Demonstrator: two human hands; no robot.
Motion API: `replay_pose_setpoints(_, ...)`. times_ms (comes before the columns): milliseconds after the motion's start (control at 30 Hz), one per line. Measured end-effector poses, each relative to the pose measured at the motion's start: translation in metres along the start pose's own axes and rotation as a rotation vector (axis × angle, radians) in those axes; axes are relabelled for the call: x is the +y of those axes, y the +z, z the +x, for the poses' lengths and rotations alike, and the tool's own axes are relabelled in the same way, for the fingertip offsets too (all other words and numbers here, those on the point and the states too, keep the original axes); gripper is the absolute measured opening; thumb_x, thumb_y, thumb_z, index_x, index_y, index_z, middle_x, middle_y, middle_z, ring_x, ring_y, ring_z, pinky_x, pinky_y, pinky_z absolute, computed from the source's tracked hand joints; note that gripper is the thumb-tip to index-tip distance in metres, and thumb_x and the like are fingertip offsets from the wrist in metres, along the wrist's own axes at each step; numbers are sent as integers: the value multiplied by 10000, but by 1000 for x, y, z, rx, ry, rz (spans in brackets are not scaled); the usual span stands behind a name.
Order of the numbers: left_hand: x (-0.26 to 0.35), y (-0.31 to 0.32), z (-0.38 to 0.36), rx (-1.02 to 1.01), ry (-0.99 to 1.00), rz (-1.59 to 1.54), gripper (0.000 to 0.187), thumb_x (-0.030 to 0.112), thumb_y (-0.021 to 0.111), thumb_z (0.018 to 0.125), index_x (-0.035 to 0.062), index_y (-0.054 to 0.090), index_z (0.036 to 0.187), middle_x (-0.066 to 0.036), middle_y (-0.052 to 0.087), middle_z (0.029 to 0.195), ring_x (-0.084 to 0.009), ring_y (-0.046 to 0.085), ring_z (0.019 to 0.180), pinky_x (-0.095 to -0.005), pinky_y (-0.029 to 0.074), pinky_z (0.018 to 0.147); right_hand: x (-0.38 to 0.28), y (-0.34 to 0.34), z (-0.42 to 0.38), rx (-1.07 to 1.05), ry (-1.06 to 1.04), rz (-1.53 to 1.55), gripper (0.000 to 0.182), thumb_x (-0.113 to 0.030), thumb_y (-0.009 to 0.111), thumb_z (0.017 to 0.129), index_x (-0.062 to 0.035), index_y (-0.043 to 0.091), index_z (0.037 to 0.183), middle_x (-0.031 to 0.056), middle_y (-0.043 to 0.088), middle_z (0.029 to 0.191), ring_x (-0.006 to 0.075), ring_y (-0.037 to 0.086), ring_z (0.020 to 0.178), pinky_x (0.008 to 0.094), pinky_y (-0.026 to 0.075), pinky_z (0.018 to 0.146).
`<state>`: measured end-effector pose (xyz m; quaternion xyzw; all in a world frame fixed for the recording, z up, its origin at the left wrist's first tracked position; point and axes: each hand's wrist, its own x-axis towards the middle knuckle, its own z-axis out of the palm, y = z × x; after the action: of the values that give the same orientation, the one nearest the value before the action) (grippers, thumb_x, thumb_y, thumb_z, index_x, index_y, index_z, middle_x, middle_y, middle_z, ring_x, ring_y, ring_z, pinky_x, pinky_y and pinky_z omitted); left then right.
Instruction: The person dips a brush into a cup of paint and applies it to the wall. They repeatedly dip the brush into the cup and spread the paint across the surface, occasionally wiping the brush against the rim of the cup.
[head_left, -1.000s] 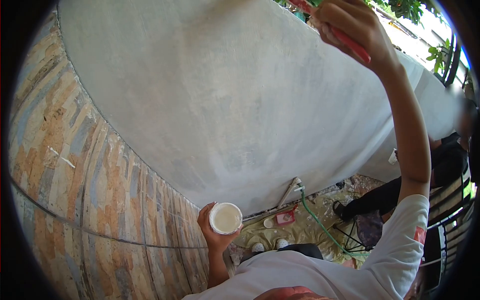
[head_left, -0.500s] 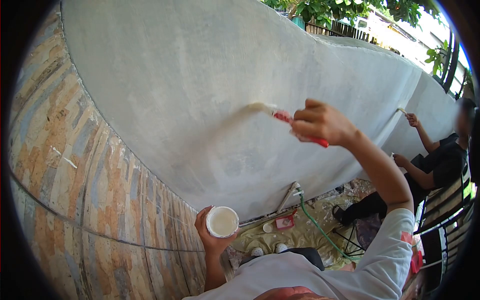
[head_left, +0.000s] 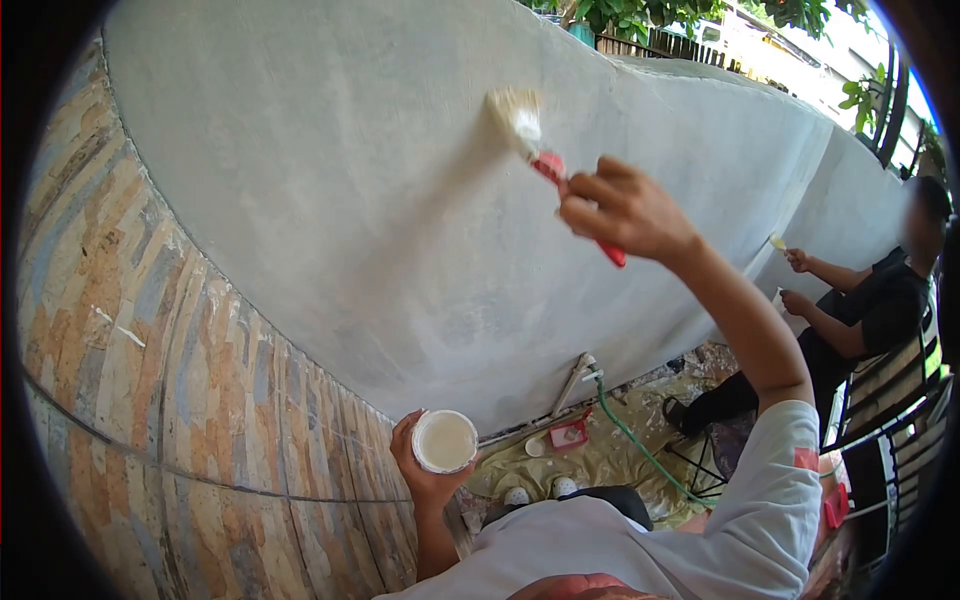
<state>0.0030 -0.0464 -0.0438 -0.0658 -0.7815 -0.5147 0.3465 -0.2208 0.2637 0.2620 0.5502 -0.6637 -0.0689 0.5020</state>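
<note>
In my right hand (head_left: 630, 212) is a paintbrush (head_left: 548, 165) with a red handle, my fingers wrapped round its grip. Its broad pale bristles point up and to the left, over the grey-white wall (head_left: 330, 180), and a soft shadow falls below them. My left hand (head_left: 425, 478) holds a round white tub (head_left: 445, 441) upright at waist height, fingers curled round its side. Off-white paint shows inside the tub.
Stone-patterned tiling (head_left: 200, 400) borders the wall on the left. Below, a drop cloth (head_left: 625, 430) bears a red tray (head_left: 570, 433) and a green hose (head_left: 640, 446). On the right, a person in black (head_left: 880, 310) also holds a brush (head_left: 778, 242). A metal gate (head_left: 890, 400) stands behind.
My right hand has moved up and slightly left, and the brush now shows its broad side higher on the wall. The other person's brush has lowered. My left hand stays put.
</note>
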Motion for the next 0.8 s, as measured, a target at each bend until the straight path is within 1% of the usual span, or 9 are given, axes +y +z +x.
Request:
replay_pose_setpoints(133, -4, -6, -2, 12, -22, -6, 1078, 149, 1010, 530, 99, 446, 1448, -147, 473, 1414, -342, 507, 1326, -502, 469, 1099, -59, 33, -48, -119, 52, 267, 220, -136, 723, 823, -138, 506, 864, 12, 615, 814, 182, 583, 644, 302, 502, 703)
replay_pose_setpoints(267, 1, -10, 0, 7, -15, 30, 1074, 152, 1007, 535, 95, 445, 1449, -150, 470, 1414, -343, 505, 1325, -505, 465, 1102, -15, -1, -34, -158, 90, 408, 185, -153, 714, 880, -114, 534, 878, 29, 604, 787, 204, 576, 631, 340, 492, 690)
replay_pose_setpoints(333, 2, -9, 2, 1, 16, 55, 1075, 154, 1004, 540, 93, 440, 1453, -154, 462, 1421, -345, 501, 1328, -509, 461, 1106, 26, -34, -14, -152, 96, 265, 157, -118, 739, 884, -90, 585, 867, 47, 635, 821, 216, 600, 701, 350, 486, 679)
replay_pose_setpoints(400, 4, -8, 3, -30, 15, 89, 1078, 156, 1004, 543, 93, 434, 1457, -156, 458, 1425, -345, 499, 1330, -510, 459, 1106, 66, -62, 5, -30, 50, 77, 159, -175, 729, 924, -112, 583, 911, 32, 635, 814, 207, 582, 660, 348, 482, 670)
replay_pose_setpoints(500, 6, -3, 5, -46, 18, 86, 1078, 159, 1003, 546, 92, 433, 1459, -159, 454, 1429, -345, 499, 1330, -513, 457, 1106, 93, -78, 5, -10, 58, -90, 185, -172, 760, 899, -121, 594, 966, 37, 677, 873, 198, 595, 690, 340, 481, 668)
replay_pose_setpoints(567, 9, 4, 4, -40, 8, 49, 1073, 160, 1003, 546, 91, 438, 1456, -159, 455, 1430, -345, 502, 1328, -514, 457, 1106, 89, -73, 5, 146, -25, -194, 233, -172, 776, 877, -128, 581, 997, 39, 701, 921, 193, 602, 706, 334, 486, 673)
replay_pose_setpoints(633, 13, 12, 6, 49, 2, -39, 921, 142, 977, 551, 36, 554, 1362, -129, 513, 1374, -302, 560, 1271, -464, 503, 1054, 61, -58, -12, 35, 61, -87, 222, -195, 743, 883, -122, 549, 964, 44, 676, 890, 193, 602, 718, 336, 523, 712)
replay_pose_setpoints(733, 8, 10, 3, -19, -14, 31, 1038, 150, 999, 533, 79, 479, 1429, -163, 478, 1416, -346, 520, 1314, -508, 475, 1095, 5, -1, -68, -51, 128, 85, 223, -99, 777, 820, -99, 581, 926, 65, 695, 962, 201, 594, 714, 327, 518, 663)
replay_pose_setpoints(800, 6, 9, 1, -19, -26, 16, 1042, 149, 998, 529, 78, 479, 1430, -163, 480, 1415, -345, 525, 1309, -506, 483, 1086, -32, 26, -100, -72, 164, 269, 225, -93, 778, 838, -102, 561, 896, 64, 676, 892, 204, 601, 691, 344, 521, 666)
